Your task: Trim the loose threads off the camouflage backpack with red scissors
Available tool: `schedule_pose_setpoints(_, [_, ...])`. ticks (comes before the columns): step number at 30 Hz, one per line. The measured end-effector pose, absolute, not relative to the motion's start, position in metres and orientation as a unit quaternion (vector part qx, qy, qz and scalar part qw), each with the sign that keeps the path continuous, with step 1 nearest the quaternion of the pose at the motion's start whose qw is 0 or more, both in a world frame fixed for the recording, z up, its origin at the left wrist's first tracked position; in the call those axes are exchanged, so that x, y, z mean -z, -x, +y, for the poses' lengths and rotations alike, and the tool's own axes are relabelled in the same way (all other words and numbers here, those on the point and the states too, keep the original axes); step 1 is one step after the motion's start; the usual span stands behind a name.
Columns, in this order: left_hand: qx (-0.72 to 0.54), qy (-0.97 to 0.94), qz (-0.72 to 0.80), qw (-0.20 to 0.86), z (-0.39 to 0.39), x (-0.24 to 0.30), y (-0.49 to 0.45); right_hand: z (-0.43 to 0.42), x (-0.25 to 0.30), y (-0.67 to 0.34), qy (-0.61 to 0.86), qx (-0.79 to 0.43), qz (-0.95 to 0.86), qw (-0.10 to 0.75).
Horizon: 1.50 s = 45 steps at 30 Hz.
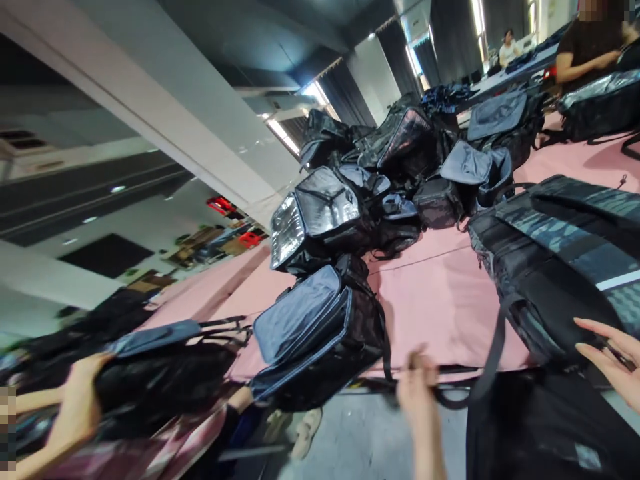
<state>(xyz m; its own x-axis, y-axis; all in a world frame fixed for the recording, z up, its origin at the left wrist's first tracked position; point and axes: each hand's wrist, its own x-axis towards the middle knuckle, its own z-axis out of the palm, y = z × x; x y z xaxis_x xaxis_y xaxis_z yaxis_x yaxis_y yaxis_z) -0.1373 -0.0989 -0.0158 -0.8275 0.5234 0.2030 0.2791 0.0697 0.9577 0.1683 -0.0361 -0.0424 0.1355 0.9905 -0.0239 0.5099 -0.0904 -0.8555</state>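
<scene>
So my left hand (pixel 419 390), five o'clock, grips black strap (pixel 493 360); best kept taut. Right hand (pixel 620 375), four o'clock: can't tell grip.

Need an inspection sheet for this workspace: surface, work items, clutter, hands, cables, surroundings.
Surface: pink-covered table, bags spread across it.
Work items: black bag with camouflage panels at the right; black strap hanging at its near side.
Clutter: heaped bags behind, including an open silver-lined bag; an open grey-lined bag nearer.
Left hand: at the strap, blurred; grip unclear.
Right hand: beside the camouflage-panelled bag, fingers spread; contact unclear.
Cables: none identifiable; thin dark line on the pink may be seam or cord.
Surroundings: co-worker's hand at left; person in dark top beyond.
</scene>
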Motion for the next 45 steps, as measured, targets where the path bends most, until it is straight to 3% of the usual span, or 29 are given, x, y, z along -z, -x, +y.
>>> schedule_pose_setpoints(1, [-0.564,-0.37,0.705,0.221,-0.096,0.02,0.11,-0.045,0.04,-0.163,0.638,-0.379,-0.561,0.366])
schedule_pose_setpoints(3, [-0.486,-0.498,0.646,0.314,-0.094,0.024,0.061,-0.063,0.037,-0.151,0.574,-0.479,-0.548,0.374])
schedule_pose_setpoints(8, [-0.397,-0.647,0.555,0.339,-0.101,0.016,0.009,-0.082,0.034,-0.136,0.518,-0.58,-0.505,0.374])
schedule_pose_setpoints(11, [-0.412,-0.624,0.524,0.409,-0.102,0.011,0.009,-0.078,0.033,-0.137,0.531,-0.585,-0.466,0.398])
schedule_pose_setpoints(16, [-0.52,-0.414,0.53,0.526,-0.101,0.014,0.01,-0.076,0.032,-0.14,0.507,-0.557,-0.537,0.38])
schedule_pose_setpoints(21, [-0.565,-0.288,0.554,0.539,-0.097,0.013,0.012,-0.084,0.042,-0.152,0.548,-0.419,-0.624,0.366])
schedule_pose_setpoints(28, [-0.57,-0.319,0.556,0.514,-0.095,0.01,0.006,-0.081,0.035,-0.156,0.475,-0.202,-0.741,0.43])
schedule_pose_setpoints(45, [-0.583,-0.301,0.556,0.51,-0.09,0.011,0.0,-0.079,0.039,-0.162,0.521,-0.263,-0.686,0.435])
